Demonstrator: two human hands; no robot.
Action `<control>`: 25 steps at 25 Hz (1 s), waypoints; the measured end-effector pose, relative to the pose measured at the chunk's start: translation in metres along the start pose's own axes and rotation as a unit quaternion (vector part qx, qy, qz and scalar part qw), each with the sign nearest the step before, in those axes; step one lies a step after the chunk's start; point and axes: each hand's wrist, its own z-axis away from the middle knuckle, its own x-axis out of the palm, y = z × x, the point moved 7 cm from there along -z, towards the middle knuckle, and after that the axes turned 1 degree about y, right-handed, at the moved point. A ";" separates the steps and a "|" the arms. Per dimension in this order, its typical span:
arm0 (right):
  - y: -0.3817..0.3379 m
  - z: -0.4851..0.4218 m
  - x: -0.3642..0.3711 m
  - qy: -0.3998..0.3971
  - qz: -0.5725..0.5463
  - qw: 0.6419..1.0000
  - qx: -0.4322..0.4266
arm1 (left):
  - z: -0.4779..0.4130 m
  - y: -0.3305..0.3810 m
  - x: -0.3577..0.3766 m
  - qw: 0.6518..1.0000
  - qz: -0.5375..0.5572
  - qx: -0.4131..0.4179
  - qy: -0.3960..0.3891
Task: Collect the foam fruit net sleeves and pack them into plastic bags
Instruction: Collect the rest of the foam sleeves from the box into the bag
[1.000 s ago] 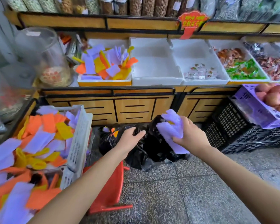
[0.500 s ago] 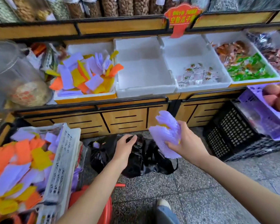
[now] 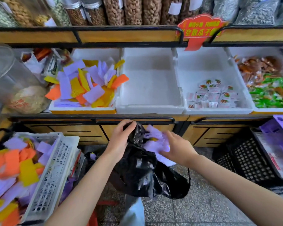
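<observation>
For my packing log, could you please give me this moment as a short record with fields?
Left: the left hand grips the bunched top of the black plastic bag
Right: the right hand holds a bundle of purple foam sleeves at the bag's mouth
Progress: bundle only partly in the bag
Basket: white plastic basket at left, holding purple, orange and yellow sleeves
Shelf: white foam box with more mixed sleeves
</observation>
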 end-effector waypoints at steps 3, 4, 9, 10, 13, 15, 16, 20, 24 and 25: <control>-0.001 -0.050 -0.046 0.094 -0.035 0.994 0.045 | -0.028 0.038 0.013 0.999 -0.005 0.033 -0.033; -0.002 -0.065 -0.066 0.133 -0.059 0.988 0.058 | -0.037 0.051 0.015 0.998 -0.013 0.044 -0.043; -0.022 -0.130 -0.158 0.336 -0.130 0.933 0.020 | -0.090 0.126 0.020 0.987 0.028 0.112 -0.112; -0.028 -0.140 -0.171 0.365 -0.154 0.918 0.003 | -0.103 0.138 0.019 0.984 0.045 0.125 -0.121; -0.036 -0.161 -0.190 0.412 -0.191 0.891 -0.014 | -0.144 0.150 0.008 0.985 0.025 0.145 -0.087; -0.028 -0.186 -0.178 0.376 -0.169 0.911 -0.009 | -0.175 0.142 -0.003 0.991 0.002 0.130 -0.024; -0.022 -0.201 -0.169 0.346 -0.155 0.925 -0.005 | -0.190 0.135 -0.008 0.993 -0.004 0.116 0.008; 0.004 -0.256 -0.133 0.194 -0.046 0.980 -0.013 | -0.238 0.115 -0.022 0.994 0.002 0.064 0.088; 0.012 -0.302 -0.123 0.119 0.023 0.987 -0.105 | -0.270 0.125 -0.014 0.991 -0.001 0.076 0.107; 0.013 -0.314 -0.130 0.136 0.007 0.984 -0.119 | -0.276 0.132 -0.009 0.991 0.000 0.085 0.107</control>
